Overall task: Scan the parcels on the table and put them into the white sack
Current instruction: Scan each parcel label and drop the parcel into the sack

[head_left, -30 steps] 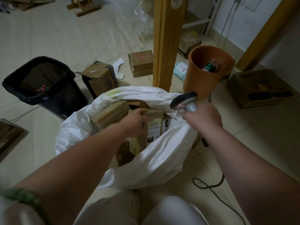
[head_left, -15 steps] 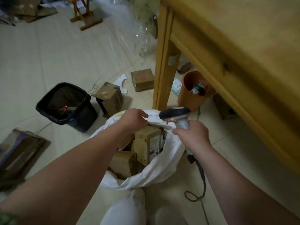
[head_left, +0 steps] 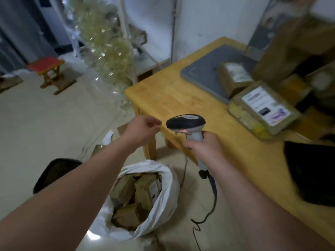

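Note:
The white sack (head_left: 163, 205) stands open on the floor below my arms, with several brown parcels (head_left: 145, 191) inside. My left hand (head_left: 143, 128) hangs in the air above the sack near the table corner, fingers loosely curled and holding nothing. My right hand (head_left: 204, 147) grips the handle of a grey and black barcode scanner (head_left: 186, 123), its cable trailing to the floor. On the wooden table (head_left: 181, 98) lie a labelled parcel (head_left: 262, 109) and a smaller parcel (head_left: 233, 77) partly on a grey pad (head_left: 204, 69).
More brown boxes (head_left: 290, 46) are piled at the table's far right. A black object (head_left: 311, 171) lies at the table's near right. A black bin (head_left: 54, 171) stands left of the sack, a red stool (head_left: 49, 71) farther off, and a shiny plastic heap (head_left: 108, 48) beyond the table.
My left hand has let go of the parcel in the sack and risen toward the table. The view has lifted from the floor to the tabletop. My right hand still holds the scanner.

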`<state>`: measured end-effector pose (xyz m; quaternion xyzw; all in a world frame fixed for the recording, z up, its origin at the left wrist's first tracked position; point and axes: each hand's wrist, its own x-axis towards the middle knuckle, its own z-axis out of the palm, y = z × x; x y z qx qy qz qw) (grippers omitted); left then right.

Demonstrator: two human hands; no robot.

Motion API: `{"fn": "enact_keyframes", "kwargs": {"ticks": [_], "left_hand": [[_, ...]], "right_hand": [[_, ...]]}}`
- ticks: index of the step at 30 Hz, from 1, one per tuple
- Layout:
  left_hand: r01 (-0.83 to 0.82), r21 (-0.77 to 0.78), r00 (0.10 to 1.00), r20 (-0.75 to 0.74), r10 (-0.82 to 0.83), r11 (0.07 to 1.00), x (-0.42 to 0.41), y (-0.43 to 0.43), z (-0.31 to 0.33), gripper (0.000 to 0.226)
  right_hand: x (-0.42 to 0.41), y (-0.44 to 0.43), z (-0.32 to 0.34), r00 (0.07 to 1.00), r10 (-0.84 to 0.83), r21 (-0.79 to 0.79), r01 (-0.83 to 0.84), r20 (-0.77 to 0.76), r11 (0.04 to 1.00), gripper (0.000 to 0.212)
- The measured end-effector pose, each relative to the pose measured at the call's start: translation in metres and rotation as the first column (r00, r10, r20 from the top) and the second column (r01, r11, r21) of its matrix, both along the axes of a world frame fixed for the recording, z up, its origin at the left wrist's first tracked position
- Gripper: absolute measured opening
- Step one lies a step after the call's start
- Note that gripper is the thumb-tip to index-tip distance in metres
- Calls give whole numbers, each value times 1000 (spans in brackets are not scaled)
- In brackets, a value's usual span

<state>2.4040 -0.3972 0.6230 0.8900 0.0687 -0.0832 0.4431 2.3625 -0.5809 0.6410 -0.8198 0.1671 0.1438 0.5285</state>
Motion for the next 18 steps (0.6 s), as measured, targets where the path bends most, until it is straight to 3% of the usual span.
{"fn": "enact_keyframes", "kwargs": {"ticks": [4,10,13,18], "left_hand": [[225,-18,974,35,-225,974,13,-66,48,22],[476,-101,879,29,-476,874,10,-174,63,18],[530,-84,847,18,-531,844,7,-216,59,24],[510,84,859,10,-513,856,12,-276,45,51]], "right_hand": [[-13,-54,46,976,-202,50,198,81,979,12],[-61,-139,74,848,-509,211,476,147,854,10],[-80,-174,79,784,-602,238,562,150,792,13],[-97,-223,80,709,-687,304,627,161,717,13]]}}
